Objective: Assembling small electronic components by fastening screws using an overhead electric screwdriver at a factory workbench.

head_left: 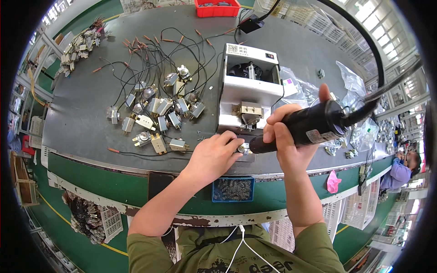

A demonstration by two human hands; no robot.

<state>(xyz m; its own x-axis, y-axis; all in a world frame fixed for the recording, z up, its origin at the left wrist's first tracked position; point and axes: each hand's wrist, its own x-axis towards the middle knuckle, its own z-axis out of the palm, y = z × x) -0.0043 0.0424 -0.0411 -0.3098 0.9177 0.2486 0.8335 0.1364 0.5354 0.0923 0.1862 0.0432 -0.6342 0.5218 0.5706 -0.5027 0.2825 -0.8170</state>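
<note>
My right hand [291, 136] is wrapped around a black electric screwdriver [314, 123], tilted so that its nose points left and down. My left hand [216, 154] pinches a small metal part [246, 148] at the front of the dark worktop. The screwdriver's tip meets that part or lies very close to it, and the fingers hide most of it. Just behind both hands stands a silver screw feeder [230, 109] with a metal block [251, 111] on its front. A few loose screws [200, 135] lie beside my left fingers.
To the left is a pile of small boxy electrical parts [159, 107] with black wires. A blue box of screws [233, 189] sits at the near edge. Plastic bags [364, 132] lie right, a red bin [217, 8] far back. A co-worker [400, 170] sits far right.
</note>
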